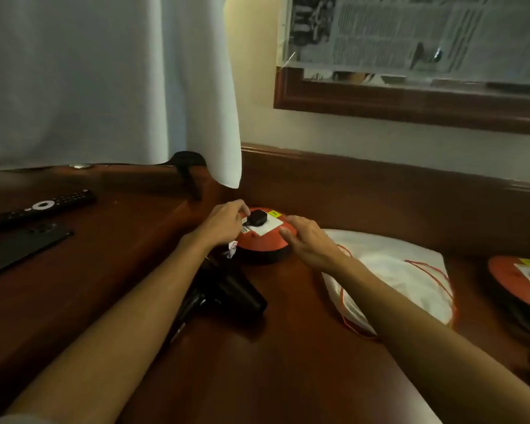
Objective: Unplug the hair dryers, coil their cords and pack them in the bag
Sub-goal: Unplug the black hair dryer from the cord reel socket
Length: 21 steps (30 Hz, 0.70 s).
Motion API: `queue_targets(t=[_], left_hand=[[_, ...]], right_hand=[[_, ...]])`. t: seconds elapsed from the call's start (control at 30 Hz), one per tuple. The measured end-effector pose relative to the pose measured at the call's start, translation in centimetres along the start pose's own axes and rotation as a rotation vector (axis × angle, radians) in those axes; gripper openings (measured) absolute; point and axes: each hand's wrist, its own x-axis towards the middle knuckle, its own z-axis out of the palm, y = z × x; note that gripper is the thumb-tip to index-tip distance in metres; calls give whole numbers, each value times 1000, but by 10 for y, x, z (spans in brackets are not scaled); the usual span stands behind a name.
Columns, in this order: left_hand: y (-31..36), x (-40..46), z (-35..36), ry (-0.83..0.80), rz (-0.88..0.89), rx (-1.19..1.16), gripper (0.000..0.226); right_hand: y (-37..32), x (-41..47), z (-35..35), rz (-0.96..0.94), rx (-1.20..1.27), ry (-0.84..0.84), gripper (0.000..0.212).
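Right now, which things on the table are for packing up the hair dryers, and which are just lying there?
For the job:
black plug, pinched by left hand
red socket reel, right hand resting on it
black hair dryer
white drawstring bag
second red reel

Just lying about:
remote control
dark phone

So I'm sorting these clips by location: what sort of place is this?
Probably a hotel room, though I can't be sure: a dark wooden desk carrying a TV remote, a framed mirror on the wall, and a white drawstring bag like hotels supply for hair dryers.
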Motion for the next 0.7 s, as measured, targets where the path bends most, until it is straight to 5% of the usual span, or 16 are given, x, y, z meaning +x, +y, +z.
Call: queue_targets(t=[0.1,0.27,0.7], left_hand=[[-10,24,17,-19,22,-4,38],[-23,33,37,-261,33,172,95],[-37,31,46,-264,-22,53,110]], right_hand=[[12,30,15,10,-84,-12,52],[31,60,42,36,-189,-91,59],[42,75,38,-45,-320,-67,62]])
